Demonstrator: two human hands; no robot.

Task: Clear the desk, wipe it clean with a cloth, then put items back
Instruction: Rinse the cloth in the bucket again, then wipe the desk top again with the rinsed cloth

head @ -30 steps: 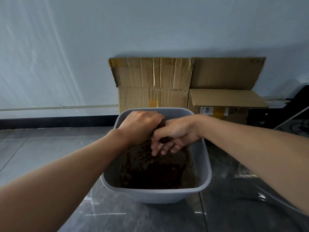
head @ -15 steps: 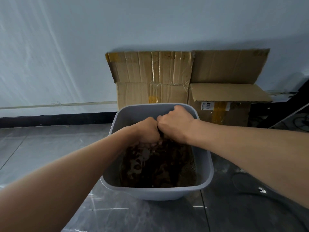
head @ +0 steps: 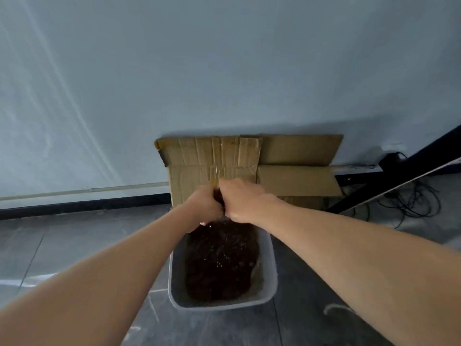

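Observation:
A grey plastic bin (head: 270,268) stands on the floor, filled with dark brown water. Above its far rim my left hand (head: 203,208) and my right hand (head: 240,203) are both clenched into fists, pressed against each other. Between them they grip a dark wet cloth (head: 219,196), of which only a sliver shows. Drops fall from the fists onto the rippled water below. My right hand looks wet.
Flattened cardboard boxes (head: 287,156) lean on the white wall right behind the bin. A black desk leg (head: 374,193) and tangled cables (head: 414,198) are at the right. Grey tiled floor (head: 74,240) spreads to the left.
My hands rose out of the bin's water and closed into fists on the cloth. The view tilted up, so the bin now sits lower in the frame.

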